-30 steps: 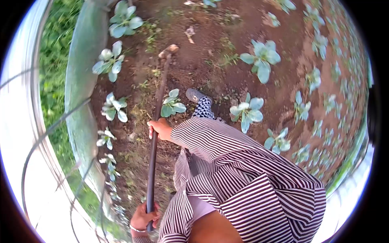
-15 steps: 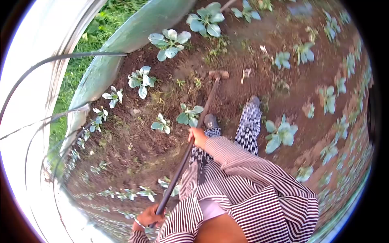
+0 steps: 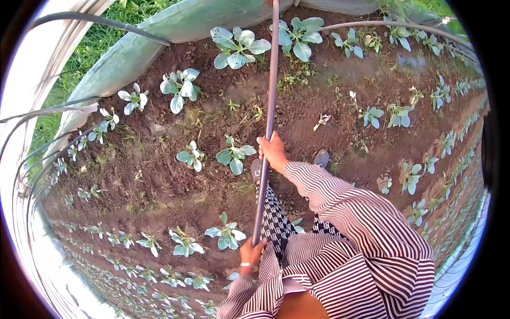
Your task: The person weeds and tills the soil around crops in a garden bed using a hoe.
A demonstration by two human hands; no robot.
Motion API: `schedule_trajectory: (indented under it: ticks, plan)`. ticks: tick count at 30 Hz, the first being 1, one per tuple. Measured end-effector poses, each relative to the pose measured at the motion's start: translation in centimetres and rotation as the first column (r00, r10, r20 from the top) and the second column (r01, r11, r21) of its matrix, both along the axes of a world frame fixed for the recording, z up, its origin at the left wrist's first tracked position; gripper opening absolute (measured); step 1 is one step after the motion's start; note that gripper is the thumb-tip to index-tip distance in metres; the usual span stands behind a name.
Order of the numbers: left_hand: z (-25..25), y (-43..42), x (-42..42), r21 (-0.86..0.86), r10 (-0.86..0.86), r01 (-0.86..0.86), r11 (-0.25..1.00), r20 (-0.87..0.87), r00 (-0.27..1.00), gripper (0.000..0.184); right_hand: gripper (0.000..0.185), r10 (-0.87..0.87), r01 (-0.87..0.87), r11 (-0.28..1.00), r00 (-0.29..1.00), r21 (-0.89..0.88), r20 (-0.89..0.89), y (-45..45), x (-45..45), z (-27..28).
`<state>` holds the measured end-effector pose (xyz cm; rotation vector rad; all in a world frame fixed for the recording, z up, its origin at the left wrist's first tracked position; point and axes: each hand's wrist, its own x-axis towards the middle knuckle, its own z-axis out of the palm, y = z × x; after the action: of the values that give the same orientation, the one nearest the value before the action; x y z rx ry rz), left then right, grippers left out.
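Note:
My right hand [image 3: 273, 153] is closed around the middle of a hoe [image 3: 272, 85] with a long dark handle. Lower down, my left hand [image 3: 252, 253], with a pale band at the wrist, grips the handle's near end. The handle points almost straight away from me, and the hoe's head is only partly visible at the top edge of the view. Just left of the handle grow a leafy young plant [image 3: 235, 154] and a smaller seedling [image 3: 190, 156]. Brown soil [image 3: 308, 111] with small weeds lies beneath the hoe.
Larger leafy plants [image 3: 239, 48] stand near a green plastic sheet wall [image 3: 186, 24] at the far side. Curved black pipes [image 3: 101, 19] cross at the left. Several plant rows run left and right. My shoes [image 3: 321, 158] stand on the soil between plants.
The hoe's head has risen from the soil between the plants to the view's top edge. Both hands have shifted right, still on the handle, which is now nearly upright in view.

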<state>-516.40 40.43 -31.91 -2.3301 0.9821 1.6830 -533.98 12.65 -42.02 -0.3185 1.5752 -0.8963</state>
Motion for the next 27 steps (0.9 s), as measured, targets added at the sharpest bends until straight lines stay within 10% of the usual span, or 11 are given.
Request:
schedule_trajectory:
  ticks: [7,18,22,27]
  plan:
    - [-8.5,-2.8,-9.0,-0.176,-0.075,0.083,0.981,0.048,0.996,0.043,0.016,0.139,-0.102,0.978,0.97,0.183,-0.198,-2.6,-4.1,-12.6]
    - [-6.2,1.0,-3.0,-0.107,-0.084,0.105,0.989,0.19,0.978,0.035,0.013,-0.147,0.127,0.985,0.973,0.12,0.177,2.7,-0.4,-7.8]
    - [-11.1,-4.7,-5.5,-0.178,-0.075,0.085,0.98,0.059,0.995,0.039,0.013,-0.057,0.057,0.998,0.995,-0.001,-0.08,-4.3,-2.6,-11.6]
    - [-6.2,0.8,-7.3,-0.064,-0.087,0.089,0.994,0.027,0.996,0.042,0.011,0.141,-0.071,0.937,0.973,0.343,-0.185,0.6,-1.9,-11.8]
